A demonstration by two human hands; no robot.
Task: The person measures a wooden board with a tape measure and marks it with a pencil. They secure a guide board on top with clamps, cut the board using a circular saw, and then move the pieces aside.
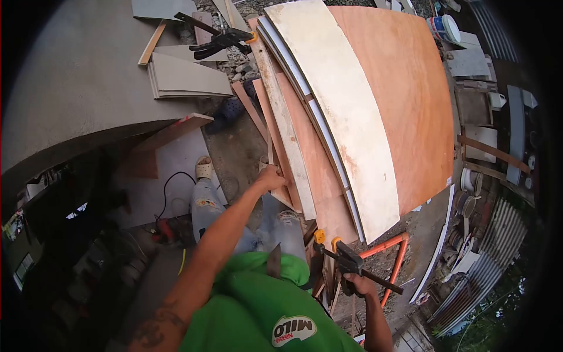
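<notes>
My left hand (270,178) is closed at the lower end of a narrow plywood strip (271,126), beside a whitish wooden bar (284,120). In my right hand (359,285) is a black bar clamp (349,258) with yellow-orange pads, held near the lower corner of the stacked panels. The stack has a curved cream panel (346,105) lying over a reddish-brown plywood sheet (404,100), with a white-and-brown layered edge on its left. Another black clamp (226,41) sits at the stack's upper left end, its pad against the whitish bar.
Cut boards (187,76) lie at the upper left. An orange metal frame (403,249) stands right of the held clamp. A red power tool (167,230) with a black cord is at the lower left. Corrugated sheets (487,264) and a white bucket (450,28) are on the right.
</notes>
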